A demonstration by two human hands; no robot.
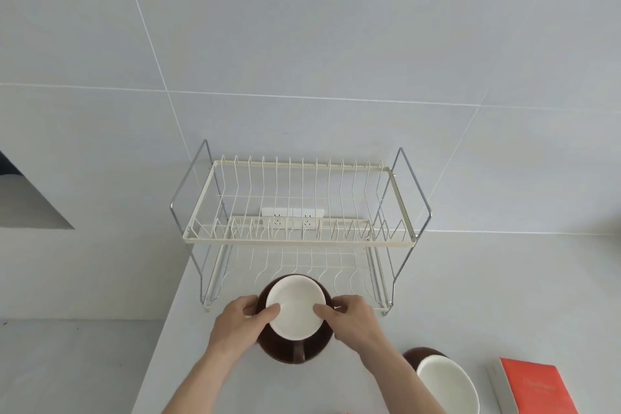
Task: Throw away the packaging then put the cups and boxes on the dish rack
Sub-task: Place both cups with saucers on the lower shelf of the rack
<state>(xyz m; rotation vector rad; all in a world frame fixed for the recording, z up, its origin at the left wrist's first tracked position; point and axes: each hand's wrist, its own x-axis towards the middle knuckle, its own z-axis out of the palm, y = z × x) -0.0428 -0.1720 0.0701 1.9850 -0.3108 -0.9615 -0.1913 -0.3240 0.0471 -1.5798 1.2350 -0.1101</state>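
A brown cup with a white inside (295,307) is held in front of the dish rack's lower tier, its handle pointing toward me. My left hand (240,321) grips its left rim and my right hand (349,316) grips its right rim, thumbs resting inside. The two-tier wire dish rack (297,239) stands against the wall with both tiers bare. A second brown cup with a white inside (443,380) sits on the counter at the lower right. An orange and white box (534,386) lies to the right of that cup.
The white counter (174,363) runs from the rack toward me, with its left edge dropping to a lower surface. A wall socket (292,213) shows behind the rack. A dark opening (20,198) sits at the far left.
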